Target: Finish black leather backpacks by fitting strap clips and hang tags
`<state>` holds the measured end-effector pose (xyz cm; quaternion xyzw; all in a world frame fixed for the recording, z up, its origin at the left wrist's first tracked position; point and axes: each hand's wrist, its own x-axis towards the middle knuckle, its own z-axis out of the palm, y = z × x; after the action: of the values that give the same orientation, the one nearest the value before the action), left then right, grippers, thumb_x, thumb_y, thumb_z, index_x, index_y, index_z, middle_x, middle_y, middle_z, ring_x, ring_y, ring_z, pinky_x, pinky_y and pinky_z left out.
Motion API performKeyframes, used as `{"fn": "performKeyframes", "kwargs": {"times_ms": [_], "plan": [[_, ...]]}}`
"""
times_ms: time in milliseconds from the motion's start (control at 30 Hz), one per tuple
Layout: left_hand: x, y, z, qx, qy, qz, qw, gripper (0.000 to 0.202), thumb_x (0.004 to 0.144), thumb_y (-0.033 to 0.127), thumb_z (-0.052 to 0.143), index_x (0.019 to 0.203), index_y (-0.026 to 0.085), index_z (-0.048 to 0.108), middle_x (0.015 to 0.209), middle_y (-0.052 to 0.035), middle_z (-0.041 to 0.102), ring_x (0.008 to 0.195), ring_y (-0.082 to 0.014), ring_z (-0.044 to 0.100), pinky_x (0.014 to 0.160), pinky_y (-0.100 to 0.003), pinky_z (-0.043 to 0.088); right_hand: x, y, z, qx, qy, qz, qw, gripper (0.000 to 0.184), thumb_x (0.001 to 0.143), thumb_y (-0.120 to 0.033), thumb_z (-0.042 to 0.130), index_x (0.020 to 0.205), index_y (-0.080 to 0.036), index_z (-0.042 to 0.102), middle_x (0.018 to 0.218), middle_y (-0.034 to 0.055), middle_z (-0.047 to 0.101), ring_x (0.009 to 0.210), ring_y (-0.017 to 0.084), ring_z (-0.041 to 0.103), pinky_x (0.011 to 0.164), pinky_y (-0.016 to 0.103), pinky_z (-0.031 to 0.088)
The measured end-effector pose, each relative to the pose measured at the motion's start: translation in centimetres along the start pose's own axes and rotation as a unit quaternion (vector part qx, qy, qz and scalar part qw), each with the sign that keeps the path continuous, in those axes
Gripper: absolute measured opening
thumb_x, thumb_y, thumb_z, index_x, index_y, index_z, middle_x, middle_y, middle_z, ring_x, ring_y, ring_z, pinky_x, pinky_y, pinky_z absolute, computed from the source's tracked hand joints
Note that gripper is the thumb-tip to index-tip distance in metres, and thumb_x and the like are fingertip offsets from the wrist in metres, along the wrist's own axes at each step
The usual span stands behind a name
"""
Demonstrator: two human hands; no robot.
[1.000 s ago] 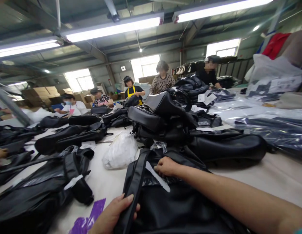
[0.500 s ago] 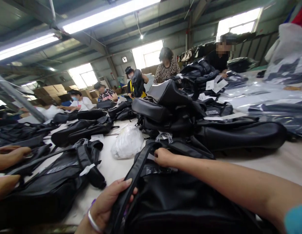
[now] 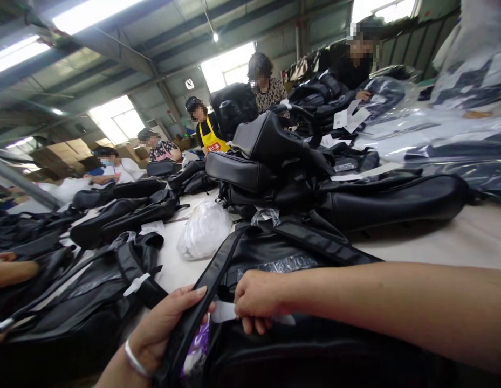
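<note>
A black backpack (image 3: 315, 345) lies directly before me with its shoulder straps upward. My left hand (image 3: 167, 318), with a bracelet at the wrist, is closed around one padded shoulder strap (image 3: 215, 267). Across the bag reaches my right hand (image 3: 256, 299), its fingers pinching a white strip (image 3: 224, 311) that stretches toward the strap by my left fingers. Whether the strip is paper or thin wrapping I cannot tell. Below the left hand a purple and white wrapped item (image 3: 197, 347) shows beside the strap. Clear plastic film (image 3: 286, 263) covers part of the bag's back panel.
Black bags (image 3: 270, 156) are piled just beyond. A white plastic bundle (image 3: 205, 229) sits on the pale table. Another backpack (image 3: 84, 302) lies at left, near another person's arm (image 3: 15, 275). Clear plastic bags (image 3: 436, 134) cover the far right. Several people work across the table.
My right hand has come nearer and down from the bag's top to beside my left hand, with the white strip in its fingers. The left hand stays on the strap. A co-worker's lifted bag has shifted right.
</note>
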<state>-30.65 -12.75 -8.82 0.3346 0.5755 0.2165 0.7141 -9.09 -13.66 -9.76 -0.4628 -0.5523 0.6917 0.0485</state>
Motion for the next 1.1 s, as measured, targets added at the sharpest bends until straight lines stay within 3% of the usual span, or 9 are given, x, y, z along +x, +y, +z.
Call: {"fn": "performKeyframes", "kwargs": {"times_ms": [100, 233, 367, 467, 567, 633, 767, 933, 1100], "plan": [[-0.1, -0.2, 0.5, 0.018, -0.024, 0.005, 1.0, 0.024, 0.077, 0.032, 0.076, 0.081, 0.009, 0.069, 0.066, -0.0083, 0.07, 0.049, -0.0109, 0.062, 0.046, -0.016, 0.048, 2.2, -0.1, 1.7, 0.036, 0.006, -0.005, 0.999, 0.025, 0.074, -0.006, 0.046, 0.053, -0.017, 0.054, 0.043, -0.0039, 0.054, 0.029, 0.009, 0.044, 0.035, 0.02, 0.037], [-0.2, -1.5, 0.7, 0.045, -0.048, 0.028, 0.997, 0.03, 0.08, 0.038, 0.072, 0.086, 0.009, 0.07, 0.069, -0.0096, 0.069, 0.055, -0.0124, 0.062, 0.051, -0.018, 0.048, 4.0, 0.9, 3.0, 0.201, 0.051, -0.058, 0.977, 0.014, 0.069, -0.01, 0.051, 0.058, -0.016, 0.059, 0.049, -0.0038, 0.055, 0.034, 0.007, 0.044, 0.036, 0.018, 0.036], [-0.2, -2.9, 0.7, 0.052, -0.025, 0.029, 0.998, 0.034, 0.076, 0.042, 0.074, 0.082, 0.01, 0.068, 0.068, -0.0081, 0.068, 0.051, -0.0099, 0.057, 0.047, -0.016, 0.042, 4.0, 2.4, 3.1, 0.303, -0.021, -0.084, 0.949, 0.009, 0.062, -0.013, 0.053, 0.062, -0.013, 0.062, 0.058, -0.0003, 0.061, 0.041, 0.008, 0.048, 0.035, 0.017, 0.035], [-0.2, -3.6, 1.0, 0.071, -0.019, 0.029, 0.997, 0.034, 0.076, 0.043, 0.074, 0.082, 0.01, 0.068, 0.069, -0.0073, 0.068, 0.052, -0.0092, 0.056, 0.047, -0.015, 0.041, 4.0, 3.0, 3.1, 0.298, -0.039, -0.074, 0.951, 0.02, 0.074, -0.026, 0.054, 0.065, -0.012, 0.064, 0.059, 0.0018, 0.062, 0.041, 0.008, 0.047, 0.034, 0.017, 0.033], [-0.3, -4.2, 1.6, 0.12, -0.003, 0.043, 0.992, 0.034, 0.079, 0.044, 0.07, 0.086, 0.011, 0.068, 0.072, -0.0076, 0.069, 0.054, -0.0111, 0.057, 0.049, -0.017, 0.043, 4.4, 3.3, 3.5, 0.269, 0.017, -0.062, 0.961, 0.034, 0.083, -0.04, 0.055, 0.065, -0.012, 0.062, 0.052, 0.0008, 0.057, 0.038, 0.008, 0.044, 0.034, 0.018, 0.032], [-0.5, -4.6, 2.0, 0.148, 0.013, 0.054, 0.987, 0.034, 0.081, 0.044, 0.066, 0.09, 0.011, 0.069, 0.074, -0.0074, 0.07, 0.056, -0.0126, 0.058, 0.05, -0.019, 0.045, 4.8, 3.6, 3.9, 0.299, 0.045, -0.052, 0.952, 0.034, 0.085, -0.04, 0.053, 0.068, -0.012, 0.062, 0.048, 0.0002, 0.055, 0.037, 0.008, 0.044, 0.034, 0.018, 0.029], [-0.8, -5.3, 2.4, 0.185, 0.032, 0.082, 0.979, 0.03, 0.084, 0.041, 0.063, 0.09, 0.012, 0.069, 0.074, -0.0068, 0.071, 0.059, -0.0142, 0.059, 0.053, -0.021, 0.046, 5.4, 4.5, 4.5, 0.37, 0.036, -0.068, 0.926, 0.033, 0.082, -0.041, 0.056, 0.073, -0.01, 0.062, 0.047, 0.0016, 0.056, 0.037, 0.008, 0.043, 0.035, 0.017, 0.025], [-0.8, -6.3, 2.6, 0.106, 0.056, 0.094, 0.988, 0.033, 0.081, 0.04, 0.066, 0.094, 0.01, 0.066, 0.077, -0.01, 0.073, 0.06, -0.0175, 0.063, 0.054, -0.024, 0.048, 5.7, 5.6, 5.1, 0.421, 0.048, -0.089, 0.901, 0.043, 0.068, -0.052, 0.071, 0.076, -0.012, 0.059, 0.048, -0.0028, 0.053, 0.039, 0.006, 0.044, 0.039, 0.016, 0.027], [-0.5, -6.8, 2.6, -0.019, 0.006, 0.122, 0.992, 0.042, 0.081, 0.036, 0.068, 0.113, 0.011, 0.061, 0.08, -0.0111, 0.074, 0.063, -0.0202, 0.067, 0.06, -0.028, 0.052, 5.8, 5.8, 4.9, 0.414, 0.02, -0.092, 0.905, 0.048, 0.068, -0.057, 0.071, 0.078, -0.012, 0.058, 0.05, -0.0032, 0.053, 0.04, 0.005, 0.044, 0.039, 0.016, 0.028]]}}
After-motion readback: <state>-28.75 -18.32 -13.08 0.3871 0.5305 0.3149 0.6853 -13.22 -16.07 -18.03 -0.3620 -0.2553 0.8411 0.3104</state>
